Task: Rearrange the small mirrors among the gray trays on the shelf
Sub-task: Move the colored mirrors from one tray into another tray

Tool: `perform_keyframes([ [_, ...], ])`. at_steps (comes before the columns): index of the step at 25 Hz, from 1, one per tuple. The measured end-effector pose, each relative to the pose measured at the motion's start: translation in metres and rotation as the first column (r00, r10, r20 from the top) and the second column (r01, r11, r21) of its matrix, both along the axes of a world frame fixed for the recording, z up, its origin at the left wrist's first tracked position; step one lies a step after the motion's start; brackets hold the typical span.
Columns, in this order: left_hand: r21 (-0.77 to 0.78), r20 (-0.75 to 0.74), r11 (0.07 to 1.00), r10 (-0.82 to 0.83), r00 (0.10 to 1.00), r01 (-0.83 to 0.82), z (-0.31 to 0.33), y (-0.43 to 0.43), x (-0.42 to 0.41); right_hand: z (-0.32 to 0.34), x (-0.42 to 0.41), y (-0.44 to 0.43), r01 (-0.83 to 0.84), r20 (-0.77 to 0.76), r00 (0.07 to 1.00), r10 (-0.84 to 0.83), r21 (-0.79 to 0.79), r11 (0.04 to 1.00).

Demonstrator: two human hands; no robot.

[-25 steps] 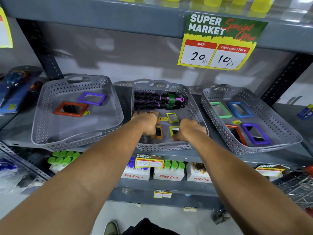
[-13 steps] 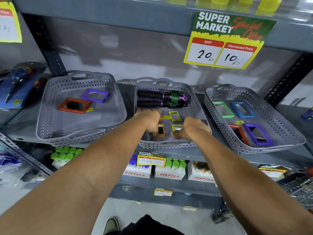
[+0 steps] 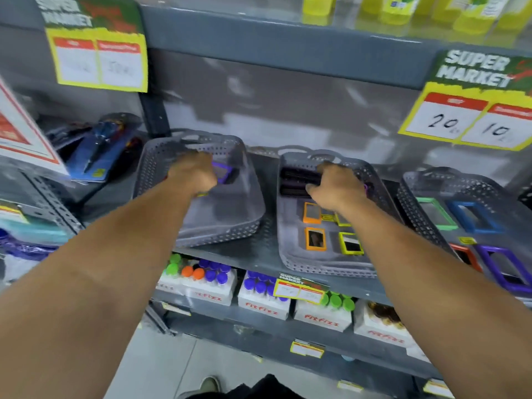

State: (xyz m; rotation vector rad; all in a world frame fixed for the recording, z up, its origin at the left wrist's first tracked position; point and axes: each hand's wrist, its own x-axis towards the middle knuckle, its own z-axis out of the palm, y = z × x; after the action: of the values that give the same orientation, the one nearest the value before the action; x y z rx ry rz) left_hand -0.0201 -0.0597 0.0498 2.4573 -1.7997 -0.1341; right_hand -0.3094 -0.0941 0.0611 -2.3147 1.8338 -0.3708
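Note:
Three gray perforated trays stand side by side on the shelf. My left hand point(image 3: 193, 174) is in the left tray point(image 3: 201, 237), fingers curled, touching a purple-framed mirror point(image 3: 224, 172); it hides the orange mirror's spot. My right hand point(image 3: 335, 187) is at the back of the middle tray point(image 3: 316, 269), fingers curled over the black hair brushes point(image 3: 296, 182). In front of it lie two orange mirrors point(image 3: 312, 213) point(image 3: 315, 239) and a yellow mirror point(image 3: 350, 243). The right tray point(image 3: 414, 191) holds green point(image 3: 434, 213), blue point(image 3: 472, 216), red point(image 3: 465, 254) and purple point(image 3: 506, 266) mirrors.
Price signs hang from the upper shelf edge at left point(image 3: 98, 53) and right point(image 3: 472, 110). Blue packaged items point(image 3: 98, 148) lie left of the trays. The lower shelf carries fitfizz boxes point(image 3: 262, 300) with coloured caps. A dark shelf post point(image 3: 152, 110) rises behind the left tray.
Both hands left the front of the middle tray. The left hand went into the left tray, and the right hand went back onto the brushes. The view swung left.

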Motion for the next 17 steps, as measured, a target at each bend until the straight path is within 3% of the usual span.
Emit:
perform_keyframes([
  [5, 0.073, -0.074, 0.982, 0.178, 0.981, -0.173, -0.029, 0.017, 0.07, 0.002, 0.084, -0.024, -0.162, -0.076, 0.984, 0.159, -0.041, 0.986],
  [11, 0.019, -0.225, 0.976, 0.217, 0.95, -0.218, -0.042, 0.008, 0.076, -0.004, 0.173, -0.05, -0.361, -0.09, 0.929, 0.358, -0.027, 0.932],
  [17, -0.05, -0.389, 0.965, 0.22, 0.895, -0.259, -0.055, 0.009, 0.079, -0.023, 0.224, -0.075, -0.422, -0.187, 0.883, 0.43, 0.082, 0.903],
])
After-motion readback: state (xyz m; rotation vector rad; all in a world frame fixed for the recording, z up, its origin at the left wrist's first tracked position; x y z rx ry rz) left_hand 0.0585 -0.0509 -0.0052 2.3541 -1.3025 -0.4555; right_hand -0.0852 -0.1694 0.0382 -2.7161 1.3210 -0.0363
